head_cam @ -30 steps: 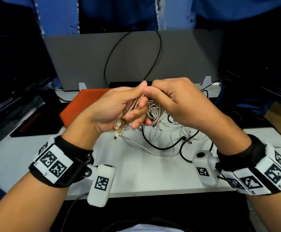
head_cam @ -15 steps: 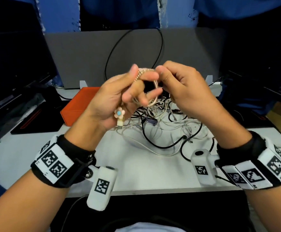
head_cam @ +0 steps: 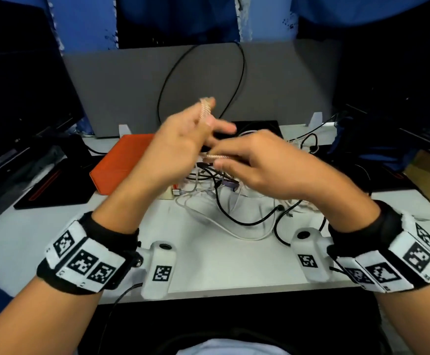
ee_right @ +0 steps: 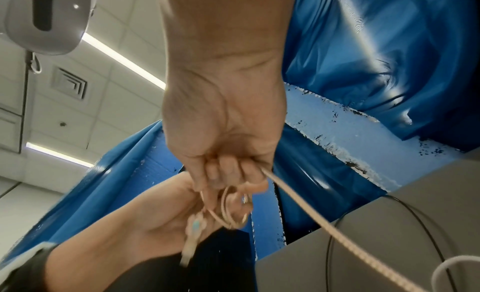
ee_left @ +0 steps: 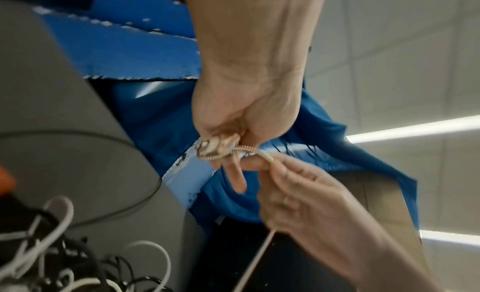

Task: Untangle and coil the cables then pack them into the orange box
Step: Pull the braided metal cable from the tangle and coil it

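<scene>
A pinkish-gold braided cable (head_cam: 210, 156) is held above the white table (head_cam: 29, 226), looped round the fingers of the left hand (head_cam: 180, 139), which curl on the coil. The right hand (head_cam: 257, 162) pinches the strand running off it. Beneath lies a blurred tangle of black and white cables (head_cam: 221, 201); the flat orange box (head_cam: 121, 160) sits behind, partly hidden by the left hand.

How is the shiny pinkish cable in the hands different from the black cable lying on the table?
The pinkish cable is ribbed like a spring; the black cable looks smooth. The pinkish cable is up in the air, looped around the left hand's fingers and pinched by the right hand; the black cable lies loose on the white table, touched by no hand. The pinkish cable is being coiled; the black cable sits tangled with white ones. Both are thin and bendy.
</scene>
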The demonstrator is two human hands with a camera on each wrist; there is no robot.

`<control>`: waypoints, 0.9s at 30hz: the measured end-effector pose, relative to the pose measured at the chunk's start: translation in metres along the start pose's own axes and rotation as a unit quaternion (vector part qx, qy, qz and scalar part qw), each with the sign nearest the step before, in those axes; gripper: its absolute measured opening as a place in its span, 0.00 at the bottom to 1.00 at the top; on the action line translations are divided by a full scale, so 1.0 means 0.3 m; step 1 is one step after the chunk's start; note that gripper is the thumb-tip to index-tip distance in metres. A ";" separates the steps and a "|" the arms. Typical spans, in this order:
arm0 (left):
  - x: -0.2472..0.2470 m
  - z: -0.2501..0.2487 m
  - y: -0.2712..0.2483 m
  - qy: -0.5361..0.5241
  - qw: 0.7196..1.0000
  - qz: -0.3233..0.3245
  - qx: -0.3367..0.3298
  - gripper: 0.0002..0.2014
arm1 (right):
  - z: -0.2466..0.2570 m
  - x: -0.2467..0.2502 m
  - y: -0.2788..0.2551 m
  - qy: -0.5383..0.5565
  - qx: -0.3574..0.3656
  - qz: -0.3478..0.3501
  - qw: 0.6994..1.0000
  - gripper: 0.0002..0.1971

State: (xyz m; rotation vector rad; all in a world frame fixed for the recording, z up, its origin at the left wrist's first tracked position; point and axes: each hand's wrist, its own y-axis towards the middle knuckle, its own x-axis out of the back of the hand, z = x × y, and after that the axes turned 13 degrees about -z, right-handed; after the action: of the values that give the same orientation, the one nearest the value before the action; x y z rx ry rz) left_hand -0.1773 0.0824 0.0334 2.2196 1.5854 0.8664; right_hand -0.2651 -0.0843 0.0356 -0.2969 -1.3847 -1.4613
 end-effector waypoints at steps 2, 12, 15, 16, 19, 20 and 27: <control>-0.006 -0.014 -0.018 0.073 0.994 0.086 -0.008 0.17 | -0.006 0.025 0.000 0.033 -0.026 -0.069 0.997 0.07; 0.068 -0.015 -0.012 -0.166 0.950 0.243 0.099 0.19 | -0.030 0.007 0.005 0.080 -0.087 -0.153 0.981 0.13; 0.040 -0.030 -0.036 -0.247 0.928 0.241 0.140 0.15 | -0.030 0.005 0.010 0.077 -0.092 -0.166 0.979 0.19; 0.026 -0.035 -0.044 -0.272 0.919 0.239 0.156 0.15 | -0.030 0.006 0.010 0.082 -0.093 -0.169 0.978 0.20; -0.006 -0.057 -0.062 -0.303 0.901 0.246 0.188 0.20 | -0.021 0.002 0.003 0.090 -0.079 -0.165 0.979 0.23; -0.013 -0.063 -0.067 -0.312 0.898 0.247 0.187 0.21 | -0.015 0.000 0.002 0.100 -0.077 -0.164 0.978 0.23; -0.011 -0.081 -0.040 -0.517 0.827 0.136 0.174 0.24 | -0.056 -0.002 0.013 0.119 -0.107 -0.198 0.967 0.16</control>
State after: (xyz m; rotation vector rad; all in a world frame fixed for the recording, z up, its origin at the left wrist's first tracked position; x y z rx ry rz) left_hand -0.2020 0.0809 0.0449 2.4526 0.9069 -0.6225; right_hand -0.2542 -0.0971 0.0323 0.0265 -1.1322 -1.9138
